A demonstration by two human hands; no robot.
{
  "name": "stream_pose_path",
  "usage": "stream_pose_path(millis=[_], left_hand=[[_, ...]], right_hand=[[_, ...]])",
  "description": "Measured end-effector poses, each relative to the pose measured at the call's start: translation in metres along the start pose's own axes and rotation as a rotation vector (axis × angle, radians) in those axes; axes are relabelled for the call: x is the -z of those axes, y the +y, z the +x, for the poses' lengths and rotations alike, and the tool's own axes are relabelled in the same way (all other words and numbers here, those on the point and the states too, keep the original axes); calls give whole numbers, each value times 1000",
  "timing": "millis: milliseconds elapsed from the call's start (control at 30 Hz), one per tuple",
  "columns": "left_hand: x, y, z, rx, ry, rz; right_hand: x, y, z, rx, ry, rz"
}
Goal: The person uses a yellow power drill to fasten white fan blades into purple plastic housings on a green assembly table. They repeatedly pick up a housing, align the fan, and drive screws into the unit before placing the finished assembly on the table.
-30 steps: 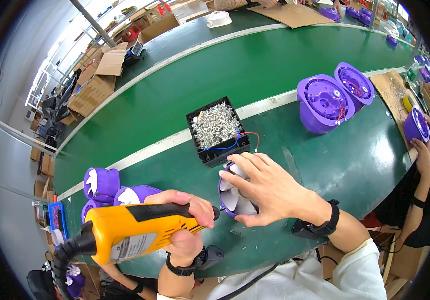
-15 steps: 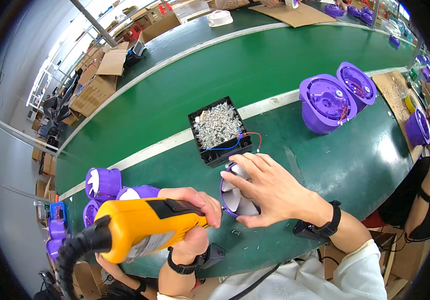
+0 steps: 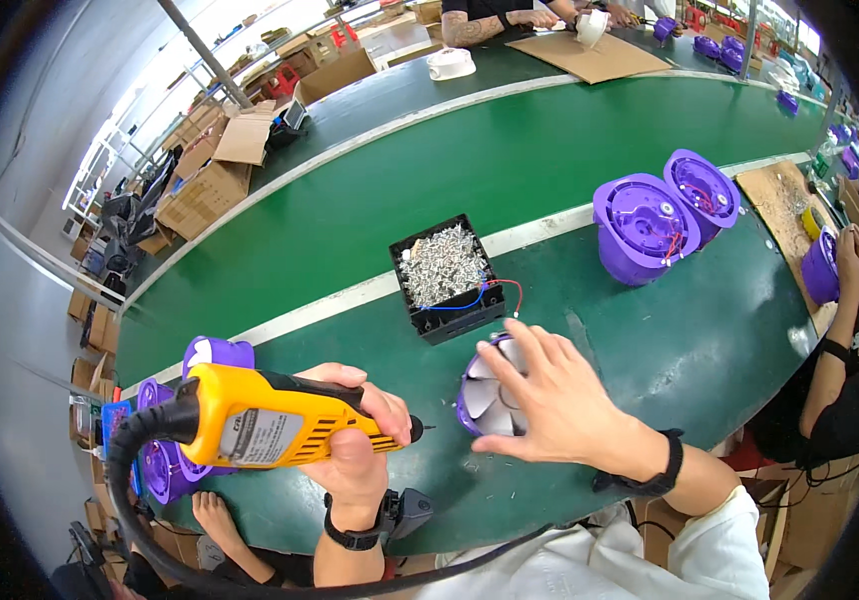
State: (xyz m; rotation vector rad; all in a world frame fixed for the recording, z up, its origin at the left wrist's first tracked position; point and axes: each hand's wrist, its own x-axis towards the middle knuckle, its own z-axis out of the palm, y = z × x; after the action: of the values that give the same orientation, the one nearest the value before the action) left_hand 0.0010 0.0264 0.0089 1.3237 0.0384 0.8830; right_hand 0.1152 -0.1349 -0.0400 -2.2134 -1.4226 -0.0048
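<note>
Working at the green bench (image 3: 700, 345), a person grips a yellow driver (image 3: 295, 425) in the left hand (image 3: 355, 465), fingers wrapped about its body. Right hand (image 3: 555, 415) spread wide over the fan unit (image 3: 490, 405), which lies on the bench between driver and palm; contact unclear. Blades sit inside the purple rim, so that much looks done. Bit (image 3: 431, 428) points toward the unit but stands apart: no screw being turned. Screws in or wanting, can't tell; the hand hides the unit's right side. Around: green belt (image 3: 550, 135) beyond the bench; left cluster of purple tubs (image 3: 235, 355), partly behind the driver; two right-hand tubs (image 3: 640, 240), wired faces up, fans inside not visible. At far right a co-worker's hand (image 3: 853, 262) on another tub (image 3: 820, 272); a second co-worker's hand (image 3: 215, 518) at the bench edge, lower left. In the way: the driver's black cord (image 3: 125, 490), looping lower left, and the black box (image 3: 460, 326) just beyond the unit. Smallest: a red wire (image 3: 518, 290) beside the box, heaped screws (image 3: 445, 268) within.
</note>
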Motion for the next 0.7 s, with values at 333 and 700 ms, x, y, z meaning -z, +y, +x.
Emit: stream_pose_path(millis=[333, 700], left_hand=[[1, 14, -24, -75, -41, 102], [-26, 24, -36, -147, -77, 37]], right_hand=[[17, 6, 10, 21, -125, -154], [16, 53, 2, 171, -147, 134]])
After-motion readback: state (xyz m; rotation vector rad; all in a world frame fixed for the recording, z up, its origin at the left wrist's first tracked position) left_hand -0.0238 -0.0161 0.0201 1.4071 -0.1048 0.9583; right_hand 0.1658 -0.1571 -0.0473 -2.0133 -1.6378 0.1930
